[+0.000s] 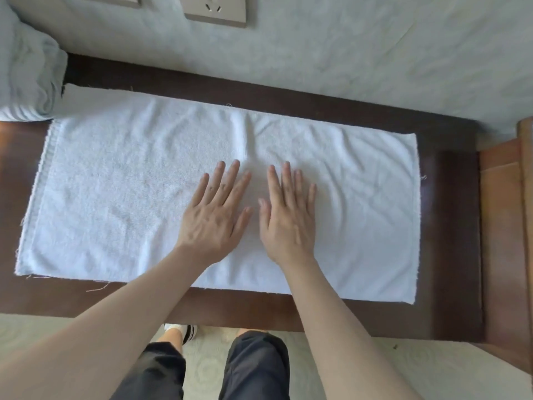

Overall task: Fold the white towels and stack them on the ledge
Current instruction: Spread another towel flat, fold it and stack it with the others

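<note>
A white towel [115, 192] lies spread flat across the dark wooden ledge [450, 226], long side running left to right, with a few creases near its middle and right half. My left hand [216, 217] and my right hand [288, 217] rest side by side, palms down, on the towel's middle, fingers straight and spread. A bundle of more white towels [26, 73] sits at the ledge's far left end, partly cut off by the frame.
A pale wall [375, 53] with two socket plates [216, 10] rises behind the ledge. A lighter wooden piece of furniture [507, 226] adjoins the ledge on the right. My legs and a shoe [187, 333] stand on the pale floor below.
</note>
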A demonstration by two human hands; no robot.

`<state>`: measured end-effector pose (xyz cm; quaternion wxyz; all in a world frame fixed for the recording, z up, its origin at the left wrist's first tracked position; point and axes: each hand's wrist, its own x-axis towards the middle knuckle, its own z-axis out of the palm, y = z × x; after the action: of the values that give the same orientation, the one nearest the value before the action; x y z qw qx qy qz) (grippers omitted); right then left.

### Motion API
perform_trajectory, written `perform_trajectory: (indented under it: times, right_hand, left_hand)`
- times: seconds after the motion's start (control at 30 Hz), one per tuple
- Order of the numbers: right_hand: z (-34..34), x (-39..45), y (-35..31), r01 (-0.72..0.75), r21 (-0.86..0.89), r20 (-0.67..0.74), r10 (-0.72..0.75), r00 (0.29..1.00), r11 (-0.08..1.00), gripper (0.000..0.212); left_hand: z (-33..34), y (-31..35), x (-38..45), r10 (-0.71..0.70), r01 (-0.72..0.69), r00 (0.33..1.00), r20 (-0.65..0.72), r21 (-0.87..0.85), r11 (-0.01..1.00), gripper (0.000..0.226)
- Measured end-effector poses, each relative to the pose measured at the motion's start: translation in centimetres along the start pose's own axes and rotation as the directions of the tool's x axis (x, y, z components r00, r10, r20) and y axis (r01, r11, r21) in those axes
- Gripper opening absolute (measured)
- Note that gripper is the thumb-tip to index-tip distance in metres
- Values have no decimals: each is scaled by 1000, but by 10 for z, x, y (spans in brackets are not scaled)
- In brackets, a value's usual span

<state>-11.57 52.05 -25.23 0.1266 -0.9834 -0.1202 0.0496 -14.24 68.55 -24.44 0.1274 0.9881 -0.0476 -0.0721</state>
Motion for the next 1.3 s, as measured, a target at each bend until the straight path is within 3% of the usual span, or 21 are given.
perform_trajectory:
  times: [0.1, 0.2, 0.27, 0.3, 0.43, 0.47, 0.57, 0.67, 0.73, 0.83, 0.93, 1.03, 1.1, 1.2, 1.3]
  right_hand:
    - [-3, 20, 21, 84, -47, 53, -82, 995, 995, 58]
    - [-16, 27, 68, -143, -101, 17, 146, 989, 985, 59]
    - [-23, 37, 83, -327, -46, -10, 327, 945, 944, 65]
    - [-25, 44, 82, -336, -3, -17, 336, 942, 942, 67]
    - [-22, 62, 65, 67, -24, 6, -67, 998, 997, 60]
    - [-24, 65, 72, 89, -39, 34, -88, 996, 995, 59]
    - [-31, 67, 121, -81, -112, 41, 86, 995, 990, 60]
    - [-45, 62, 160, -326, -70, 21, 328, 944, 943, 67]
    - [-47, 53, 158, -314, -47, 3, 315, 949, 948, 69]
    - [-43, 33, 152, -158, -60, 32, 160, 987, 986, 62]
    - [-49, 18, 181, -262, -85, 20, 265, 964, 961, 61]
    - [-58, -4, 203, -427, -40, -30, 426, 904, 903, 64]
    - [-56, -28, 192, -384, -28, -58, 382, 923, 923, 65]
    - [-48, -66, 178, -258, -71, 14, 260, 966, 964, 62]
    - [-49, -92, 201, -366, -95, 15, 369, 929, 926, 63]
  left_hand:
    - [5, 3, 7, -21, 19, 999, 43, 46, 999, 66]
    - [5, 1, 2, -12, 10, 999, 42, 50, 999, 65]
    - [4, 5, 7, -40, 39, 999, 27, 30, 999, 66]
    - [4, 10, 14, -49, 49, 999, 9, 12, 999, 65]
    - [7, 38, 54, -25, 26, 999, -25, 15, 1000, 64]
    - [8, 42, 60, -23, 23, 1000, 0, 30, 999, 65]
    - [13, 41, 64, -51, 48, 998, 39, 77, 996, 67]
    - [13, 53, 63, -60, 59, 998, 11, 46, 997, 69]
    - [17, 84, 73, 4, -4, 1000, -29, 3, 1000, 67]
    - [32, 135, 85, 140, -140, 990, 3, -22, 990, 65]
    - [41, 145, 86, 169, -176, 981, 93, 76, 981, 66]
    - [38, 146, 86, 147, -152, 985, 90, 53, 987, 67]
    - [38, 165, 84, 143, -143, 989, 46, 4, 990, 67]
    - [47, 201, 71, 317, -318, 948, 26, 26, 948, 65]
    - [57, 209, 56, 397, -408, 908, 136, 65, 911, 63]
